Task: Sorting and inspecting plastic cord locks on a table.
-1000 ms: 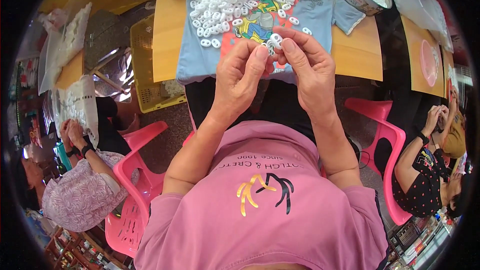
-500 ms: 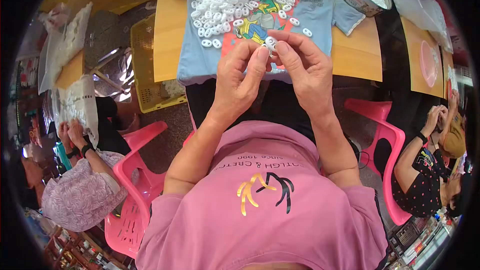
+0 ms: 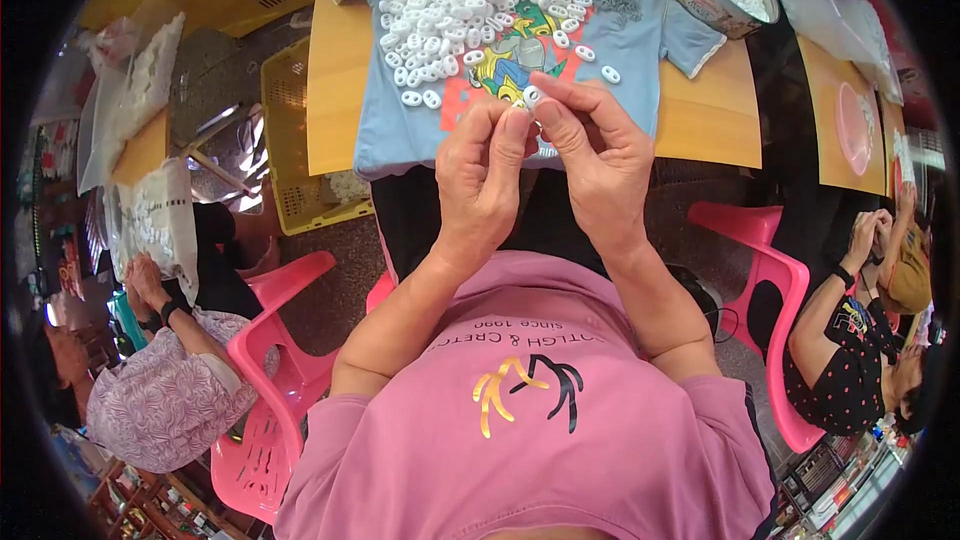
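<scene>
My right hand pinches a small white oval plastic piece with two holes between thumb and forefinger. Right beside it, my left hand has its thumb and forefinger pressed together, and what they grip is too small and hidden to make out. Both hands are raised in front of the table edge. Beyond them, a heap of similar white two-holed pieces lies on a light blue T-shirt with a colourful print. A small pile of thin grey metal bits rests to the heap's right.
The T-shirt covers part of a yellow-brown table. An oval tin of white pieces stands at the far right. A yellow plastic basket is left of the table. Pink chairs flank me, and other people work on both sides.
Both hands have shifted slightly, the right one a little left and down. The white piece has turned in the fingers. Nothing has been let go.
</scene>
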Tool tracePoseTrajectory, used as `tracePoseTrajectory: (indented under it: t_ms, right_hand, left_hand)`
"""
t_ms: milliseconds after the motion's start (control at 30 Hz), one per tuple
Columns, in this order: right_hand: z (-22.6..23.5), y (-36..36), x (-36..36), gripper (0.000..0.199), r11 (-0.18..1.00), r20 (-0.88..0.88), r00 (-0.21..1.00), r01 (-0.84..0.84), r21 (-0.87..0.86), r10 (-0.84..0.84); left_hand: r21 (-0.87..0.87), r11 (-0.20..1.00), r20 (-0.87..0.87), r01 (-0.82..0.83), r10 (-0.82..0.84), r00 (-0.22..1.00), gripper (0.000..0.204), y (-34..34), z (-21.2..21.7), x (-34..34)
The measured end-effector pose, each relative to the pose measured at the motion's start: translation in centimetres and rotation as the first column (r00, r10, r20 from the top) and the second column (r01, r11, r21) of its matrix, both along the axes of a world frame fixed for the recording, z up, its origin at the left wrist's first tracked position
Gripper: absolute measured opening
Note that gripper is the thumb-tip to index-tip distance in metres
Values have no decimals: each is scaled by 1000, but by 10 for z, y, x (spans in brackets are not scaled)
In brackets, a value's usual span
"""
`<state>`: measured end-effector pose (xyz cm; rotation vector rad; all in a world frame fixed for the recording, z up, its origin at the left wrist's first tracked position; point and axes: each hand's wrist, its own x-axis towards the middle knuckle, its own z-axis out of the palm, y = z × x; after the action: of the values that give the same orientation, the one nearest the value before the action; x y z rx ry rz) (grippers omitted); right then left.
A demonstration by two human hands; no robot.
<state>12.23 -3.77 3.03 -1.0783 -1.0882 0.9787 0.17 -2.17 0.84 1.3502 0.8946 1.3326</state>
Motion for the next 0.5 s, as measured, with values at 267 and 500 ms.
tracePoseTrajectory:
  t_ms: [267,500]
  right_hand:
    - [5,4,6,22,997,-8,997,-74,-30,74]
    - [4,5,7,21,997,10,997,-74,-4,74]
  left_hand:
    - [-6,1000,-7,-29,29,1000,19,-1,5,-2]
    - [8,1000,-40,-6,7,999,19,1,3,-2]
